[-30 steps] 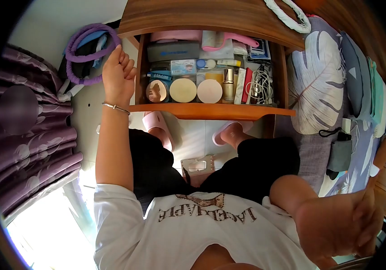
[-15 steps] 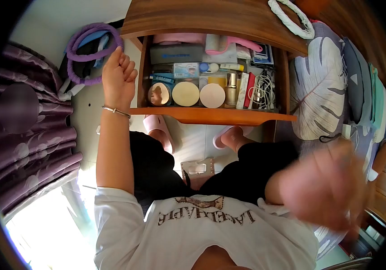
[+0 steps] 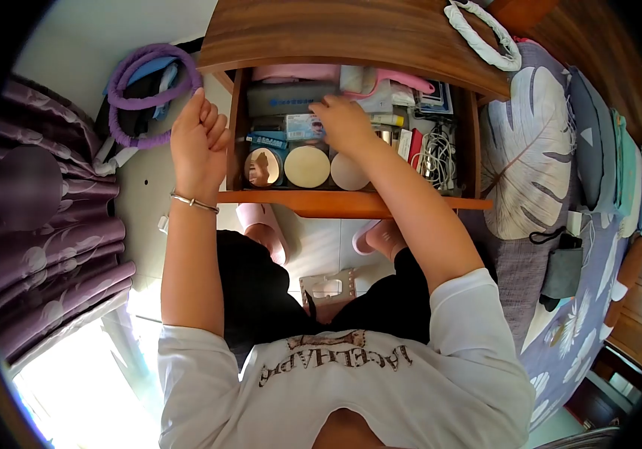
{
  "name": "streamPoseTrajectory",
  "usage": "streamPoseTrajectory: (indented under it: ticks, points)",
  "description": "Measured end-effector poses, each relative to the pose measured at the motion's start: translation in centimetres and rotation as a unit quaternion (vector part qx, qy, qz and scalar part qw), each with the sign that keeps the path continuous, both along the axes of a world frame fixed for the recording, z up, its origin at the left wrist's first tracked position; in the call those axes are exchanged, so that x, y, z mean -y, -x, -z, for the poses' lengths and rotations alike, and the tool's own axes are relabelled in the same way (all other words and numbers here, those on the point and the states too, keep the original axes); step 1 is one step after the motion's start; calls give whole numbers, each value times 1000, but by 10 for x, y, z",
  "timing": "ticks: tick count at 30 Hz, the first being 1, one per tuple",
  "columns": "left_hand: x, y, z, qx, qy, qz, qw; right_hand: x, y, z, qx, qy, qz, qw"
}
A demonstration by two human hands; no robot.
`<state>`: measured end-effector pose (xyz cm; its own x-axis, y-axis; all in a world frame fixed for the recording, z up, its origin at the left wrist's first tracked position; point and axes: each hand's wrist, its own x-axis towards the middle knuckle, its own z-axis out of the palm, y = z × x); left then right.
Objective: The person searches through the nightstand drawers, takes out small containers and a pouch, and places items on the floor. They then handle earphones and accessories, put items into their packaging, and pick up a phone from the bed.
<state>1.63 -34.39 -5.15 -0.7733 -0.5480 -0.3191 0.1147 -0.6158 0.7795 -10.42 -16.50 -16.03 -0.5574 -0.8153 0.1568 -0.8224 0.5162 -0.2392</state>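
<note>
My right hand [image 3: 343, 123] reaches into an open wooden drawer [image 3: 351, 204], fingers apart and bent down. Its fingertips are over the edge of a long grey box [image 3: 280, 97] and a small blue-and-white box [image 3: 305, 127]; I cannot tell whether they touch. Things under the palm are hidden. My left hand [image 3: 200, 138] is closed beside the drawer's left side, near two purple rings [image 3: 123, 127]; anything inside it is hidden. At the drawer front lie a round compact [image 3: 263, 166], a cream round lid [image 3: 307, 166] and a partly covered pale lid [image 3: 348, 173].
White cables [image 3: 436, 157] and a pink-handled thing [image 3: 403, 81] lie in the drawer's right half. A white ring [image 3: 483, 36] rests on the desktop [image 3: 321, 34]. A leaf-patterned cushion [image 3: 528, 150] stands at the right, with purple curtains [image 3: 59, 217] at the left.
My right hand has swung from the lower right, where it was blurred, to the middle of the drawer. A grey pouch on the right is uncovered. My left hand has barely shifted.
</note>
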Motion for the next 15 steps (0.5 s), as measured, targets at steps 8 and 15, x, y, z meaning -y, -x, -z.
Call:
streamPoseTrajectory:
  ticks: [8, 15]
  points:
    - [1, 2, 4, -8, 1, 10, 1000, 5, 5, 4, 46, -57, 20, 997]
    - [4, 1, 3, 3, 9, 2, 1000, -40, 0, -65, 109, 115, 42, 986]
